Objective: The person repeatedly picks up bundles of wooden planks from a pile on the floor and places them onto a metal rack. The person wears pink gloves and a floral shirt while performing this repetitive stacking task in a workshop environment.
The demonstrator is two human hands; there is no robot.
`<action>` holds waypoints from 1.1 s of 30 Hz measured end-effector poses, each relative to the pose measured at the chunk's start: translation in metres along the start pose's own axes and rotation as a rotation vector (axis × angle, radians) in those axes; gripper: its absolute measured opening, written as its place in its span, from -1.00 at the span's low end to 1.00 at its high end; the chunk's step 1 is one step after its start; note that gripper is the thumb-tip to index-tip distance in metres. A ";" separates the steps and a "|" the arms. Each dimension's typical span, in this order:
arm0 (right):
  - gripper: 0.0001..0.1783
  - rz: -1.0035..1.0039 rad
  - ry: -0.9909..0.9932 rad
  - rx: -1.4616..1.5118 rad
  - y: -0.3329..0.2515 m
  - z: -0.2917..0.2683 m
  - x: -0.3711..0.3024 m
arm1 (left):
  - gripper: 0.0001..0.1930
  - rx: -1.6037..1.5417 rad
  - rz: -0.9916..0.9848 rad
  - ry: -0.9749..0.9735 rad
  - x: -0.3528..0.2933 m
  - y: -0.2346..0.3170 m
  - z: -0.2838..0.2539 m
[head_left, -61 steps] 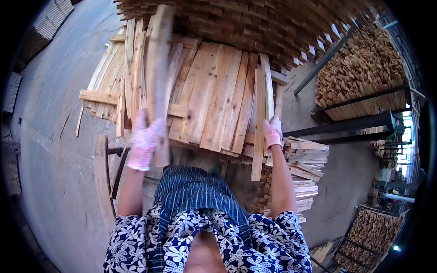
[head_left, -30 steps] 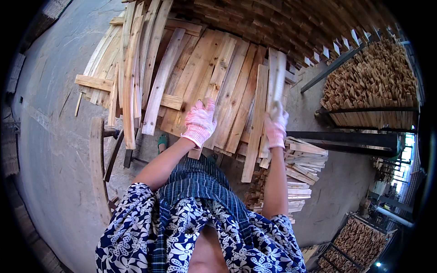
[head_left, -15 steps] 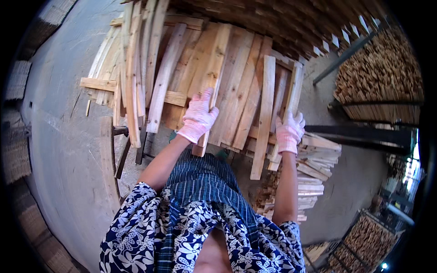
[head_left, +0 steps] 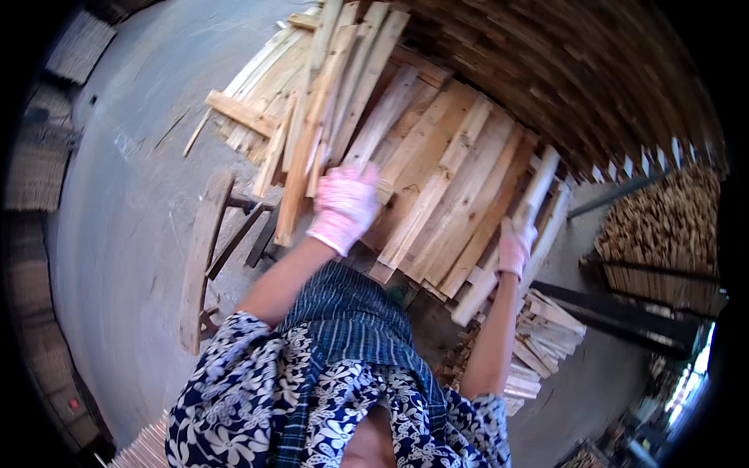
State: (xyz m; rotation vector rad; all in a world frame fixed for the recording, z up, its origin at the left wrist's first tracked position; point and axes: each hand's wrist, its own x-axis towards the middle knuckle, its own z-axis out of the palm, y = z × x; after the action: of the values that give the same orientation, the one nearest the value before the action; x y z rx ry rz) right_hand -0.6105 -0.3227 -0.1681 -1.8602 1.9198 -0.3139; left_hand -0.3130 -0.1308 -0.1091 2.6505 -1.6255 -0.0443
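Observation:
My left hand [head_left: 344,204], in a pink-and-white knit glove, is closed around the near end of a pale wooden plank [head_left: 384,117]. Its fingertips are partly hidden and a little blurred. Gloved the same way, my right hand [head_left: 516,246] grips another wooden plank [head_left: 537,186], which slants along the right side of the board stack. Between my hands, boards [head_left: 460,195] lie side by side. One narrower plank [head_left: 437,191] rests on top of them, its near end sticking out toward me.
Several long planks [head_left: 328,101] lean in a loose bunch on the left, above paler boards [head_left: 250,125]. A wooden-topped stand [head_left: 204,265] is at near left. A dark metal beam [head_left: 616,312] juts out at right above a pile of short slats [head_left: 538,335]. Large wood stacks [head_left: 663,234] stand beyond.
My left hand has left the middle plank and taken hold of a plank farther left. My right hand now grips a plank at the right side. The view has turned.

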 end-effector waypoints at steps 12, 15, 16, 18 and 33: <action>-0.46 -0.260 0.382 -0.363 0.047 -0.034 0.033 | -0.21 -0.544 0.084 -0.068 -0.030 0.029 -0.017; -0.26 0.116 0.214 -0.346 0.073 -0.040 -0.003 | -0.24 -0.862 0.439 0.210 -0.061 0.093 0.003; -0.22 0.195 0.133 -0.328 0.086 -0.036 -0.006 | -0.25 -0.942 0.518 0.243 -0.066 0.120 -0.007; -0.18 0.224 0.095 -0.316 0.094 -0.036 0.002 | -0.27 -1.073 0.380 0.130 -0.078 0.182 0.017; -0.18 0.099 0.033 -0.069 0.094 -0.029 0.015 | -0.48 -0.457 0.541 -0.287 -0.051 0.243 0.052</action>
State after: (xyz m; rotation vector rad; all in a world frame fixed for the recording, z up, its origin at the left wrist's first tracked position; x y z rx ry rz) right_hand -0.7076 -0.3354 -0.1883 -1.8054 2.0610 -0.2514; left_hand -0.5550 -0.1963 -0.1509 1.8748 -2.0541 -0.7094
